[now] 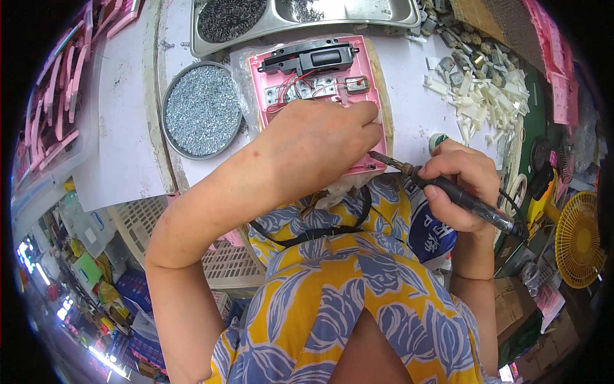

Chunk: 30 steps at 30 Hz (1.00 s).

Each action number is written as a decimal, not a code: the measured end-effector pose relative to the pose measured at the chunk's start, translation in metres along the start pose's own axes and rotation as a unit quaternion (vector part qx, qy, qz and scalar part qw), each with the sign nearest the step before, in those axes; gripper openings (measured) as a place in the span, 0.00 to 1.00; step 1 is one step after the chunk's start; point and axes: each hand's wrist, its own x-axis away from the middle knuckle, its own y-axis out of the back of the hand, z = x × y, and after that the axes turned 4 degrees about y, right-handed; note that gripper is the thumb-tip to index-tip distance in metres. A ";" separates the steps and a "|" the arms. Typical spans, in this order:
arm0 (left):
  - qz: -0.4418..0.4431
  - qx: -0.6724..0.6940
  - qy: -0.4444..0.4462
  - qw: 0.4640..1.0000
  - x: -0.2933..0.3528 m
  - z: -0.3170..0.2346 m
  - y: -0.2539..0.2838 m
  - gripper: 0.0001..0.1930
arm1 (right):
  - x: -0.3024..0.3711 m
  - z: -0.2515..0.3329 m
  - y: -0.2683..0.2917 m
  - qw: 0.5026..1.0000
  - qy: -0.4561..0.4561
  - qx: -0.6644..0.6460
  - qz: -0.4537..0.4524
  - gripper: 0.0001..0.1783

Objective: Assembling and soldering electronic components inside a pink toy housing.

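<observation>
A pink plastic housing (369, 61) lies open in front of me, with a black plastic module (320, 59), red wires and metal plates inside. My left hand (326, 131) reaches across it, fingers closed together at its right side. What they pinch is hidden behind the hand. My right hand (464, 182) grips a soldering iron (457, 197) by its black handle. The iron's tip points left, close to the left fingertips and the lower right of the housing. Beyond the right hand's fingers sits a small green and white round thing (438, 141).
A round dish of small silvery screws (201, 110) stands left of the housing. Behind it is a metal tray (345, 29) with dark small parts. White plastic pieces (483, 96) are heaped at the right. Pink parts (61, 96) fill a bin at far left; a yellow fan (579, 238) stands far right.
</observation>
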 end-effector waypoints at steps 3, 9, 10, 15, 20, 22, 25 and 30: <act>0.004 -0.002 -0.012 1.000 -0.002 0.002 0.001 0.13 | -0.001 0.000 0.000 1.000 -0.015 -0.004 0.008 0.10; 0.015 -0.022 -0.030 0.999 -0.007 0.001 0.004 0.12 | 0.000 0.001 0.002 1.000 -0.020 -0.001 0.006 0.11; 0.017 -0.026 -0.029 0.999 -0.006 0.001 0.004 0.12 | 0.000 0.001 0.003 1.000 -0.020 -0.002 0.006 0.12; -0.002 -0.039 -0.036 0.999 -0.004 0.003 0.001 0.10 | 0.030 0.009 0.032 0.994 -0.059 -0.012 -0.089 0.14; 0.011 -0.016 -0.040 0.999 -0.005 0.003 0.006 0.07 | 0.151 0.001 0.130 0.930 -0.116 0.008 -0.348 0.16; 0.044 -0.046 -0.032 0.997 -0.006 0.003 0.008 0.06 | 0.156 0.015 0.135 0.822 -0.141 0.068 -0.548 0.12; -0.009 -0.015 -0.010 1.000 -0.003 -0.001 0.001 0.06 | 0.191 0.023 0.166 0.716 -0.106 0.114 -0.681 0.07; -0.103 0.001 0.069 0.992 -0.006 -0.022 0.004 0.09 | 0.246 0.026 0.190 0.626 -0.084 0.223 -0.742 0.03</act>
